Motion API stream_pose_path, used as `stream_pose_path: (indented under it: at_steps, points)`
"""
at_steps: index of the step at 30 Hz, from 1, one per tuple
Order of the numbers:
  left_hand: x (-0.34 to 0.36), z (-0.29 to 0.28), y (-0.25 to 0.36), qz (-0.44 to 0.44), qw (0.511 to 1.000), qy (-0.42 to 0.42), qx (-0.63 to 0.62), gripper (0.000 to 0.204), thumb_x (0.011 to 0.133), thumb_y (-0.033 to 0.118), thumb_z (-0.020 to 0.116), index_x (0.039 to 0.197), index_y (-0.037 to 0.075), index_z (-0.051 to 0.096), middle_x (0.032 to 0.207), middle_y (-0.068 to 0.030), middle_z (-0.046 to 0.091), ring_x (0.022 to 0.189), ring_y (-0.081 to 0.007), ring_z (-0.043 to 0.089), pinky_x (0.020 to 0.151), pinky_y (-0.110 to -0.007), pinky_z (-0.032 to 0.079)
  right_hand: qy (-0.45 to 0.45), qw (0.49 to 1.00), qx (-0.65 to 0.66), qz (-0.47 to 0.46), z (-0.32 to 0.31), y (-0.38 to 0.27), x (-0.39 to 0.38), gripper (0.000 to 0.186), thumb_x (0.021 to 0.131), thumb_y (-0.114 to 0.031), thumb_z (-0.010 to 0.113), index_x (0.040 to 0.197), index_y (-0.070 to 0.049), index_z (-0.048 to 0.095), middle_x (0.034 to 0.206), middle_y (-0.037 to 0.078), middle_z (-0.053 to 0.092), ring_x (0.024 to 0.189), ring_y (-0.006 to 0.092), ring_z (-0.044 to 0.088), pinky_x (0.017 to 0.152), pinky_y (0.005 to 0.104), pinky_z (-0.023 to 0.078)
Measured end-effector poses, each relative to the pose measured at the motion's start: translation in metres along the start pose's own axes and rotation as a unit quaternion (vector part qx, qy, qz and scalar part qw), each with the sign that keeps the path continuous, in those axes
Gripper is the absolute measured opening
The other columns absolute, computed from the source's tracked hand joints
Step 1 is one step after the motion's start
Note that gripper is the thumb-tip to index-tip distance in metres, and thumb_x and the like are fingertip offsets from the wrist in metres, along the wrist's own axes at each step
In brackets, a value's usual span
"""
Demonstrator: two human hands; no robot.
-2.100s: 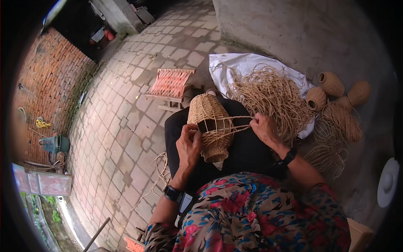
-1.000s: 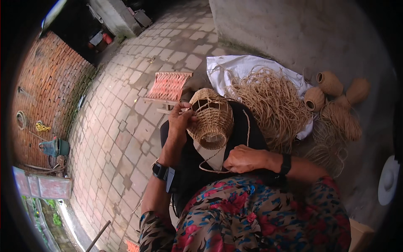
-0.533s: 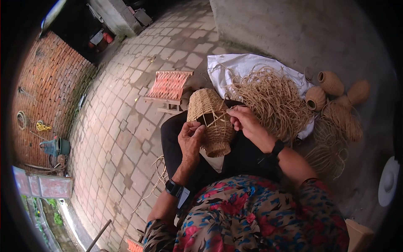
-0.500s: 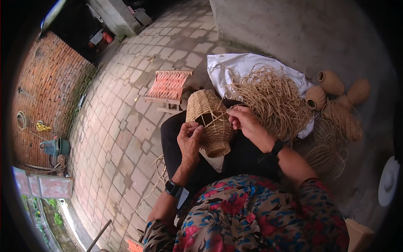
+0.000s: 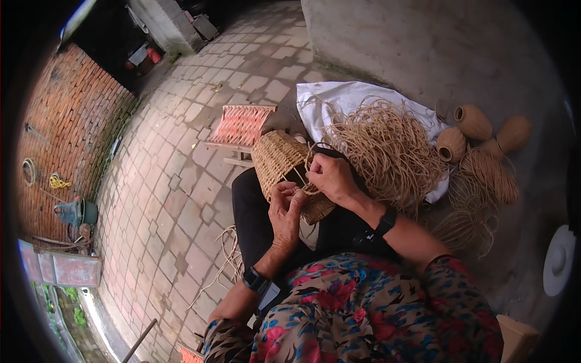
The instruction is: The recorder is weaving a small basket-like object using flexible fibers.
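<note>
A woven, vase-shaped basket [image 5: 273, 158] of tan cord lies tilted across my lap, with a gap in its side crossed by pale bare ribs. My left hand [image 5: 285, 212] is closed, thumb and fingers pinching the basket at the near edge of this gap. On the gap's other side, my right hand [image 5: 334, 180] bends over the weave, its fingers pinched on a cord [image 5: 310, 153] that loops up beside the basket. The fingertips of both hands nearly meet. The basket's narrow neck is partly hidden behind my hands.
A heap of loose cord [image 5: 387, 145] lies on a white sack [image 5: 315, 100] at the far right. Beyond it are several finished woven vases [image 5: 474, 123] and cord bundles [image 5: 491, 175]. A low stool with a red woven seat [image 5: 242, 125] stands ahead on the paving [image 5: 169, 181].
My right hand has moved left and closer to my left hand, bringing the cord over the gap. The basket has turned and tilted a little to the left.
</note>
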State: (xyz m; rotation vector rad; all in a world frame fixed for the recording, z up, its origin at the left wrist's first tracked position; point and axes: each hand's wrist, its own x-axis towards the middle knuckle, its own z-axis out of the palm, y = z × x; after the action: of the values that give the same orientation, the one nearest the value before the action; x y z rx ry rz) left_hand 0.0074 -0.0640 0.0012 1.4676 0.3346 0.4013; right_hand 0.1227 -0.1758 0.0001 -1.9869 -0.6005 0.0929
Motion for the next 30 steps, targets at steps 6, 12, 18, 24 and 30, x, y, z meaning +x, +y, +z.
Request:
stream_pose_path:
  at_steps: [6,12,18,24,30]
  points:
    - [-0.005,-0.002,0.003,-0.008,1.0,-0.003,-0.006,0.028,0.089,0.017,0.061,0.109,0.002,0.049,0.092,-0.0061,0.054,0.081,-0.0125,0.059,0.074,-0.026,0.048,0.026,0.979,-0.198,0.032,0.009,-0.002,0.002,0.019,0.07,-0.021,0.071,0.073,-0.005,0.061,0.066,0.014,0.063,0.064,0.0348,0.062,0.059,0.0424,0.049]
    - [-0.006,-0.019,0.005,-0.066,0.994,-0.005,-0.086,0.033,0.089,0.022,0.056,0.112,0.003,0.042,0.094,-0.0093,0.06,0.082,-0.0153,0.061,0.077,-0.03,0.051,-0.111,0.984,0.097,0.103,-0.002,0.012,0.0,0.023,0.075,-0.023,0.068,0.069,-0.003,0.059,0.056,0.004,0.057,0.051,0.0117,0.054,0.051,0.0286,0.044]
    - [-0.007,-0.04,-0.005,-0.094,0.988,0.01,-0.124,0.032,0.088,0.021,0.057,0.112,0.005,0.042,0.091,-0.0082,0.06,0.076,-0.0158,0.061,0.072,-0.029,0.05,0.052,0.994,-0.008,0.098,-0.036,0.069,-0.012,0.024,0.077,-0.023,0.062,0.068,-0.001,0.057,0.058,0.009,0.058,0.049,0.0178,0.055,0.052,0.0341,0.045]
    - [-0.004,-0.045,-0.004,-0.081,0.992,0.01,-0.096,0.03,0.087,0.019,0.059,0.11,0.006,0.045,0.09,-0.0069,0.059,0.072,-0.0146,0.059,0.066,-0.028,0.049,0.123,0.862,0.445,0.209,-0.096,0.115,0.0,0.016,0.088,-0.015,0.059,0.074,-0.008,0.055,0.064,0.001,0.055,0.048,0.0077,0.046,0.044,0.023,0.041]
    - [0.005,-0.04,0.011,0.086,0.967,0.095,0.222,0.021,0.086,0.011,0.059,0.104,0.003,0.052,0.082,-0.0062,0.061,0.063,-0.0082,0.051,0.06,-0.024,0.045,0.177,0.777,0.551,0.247,-0.144,0.211,-0.025,0.009,0.088,-0.006,0.056,0.095,-0.001,0.06,0.08,0.006,0.059,0.074,0.0179,0.058,0.069,0.0322,0.051]
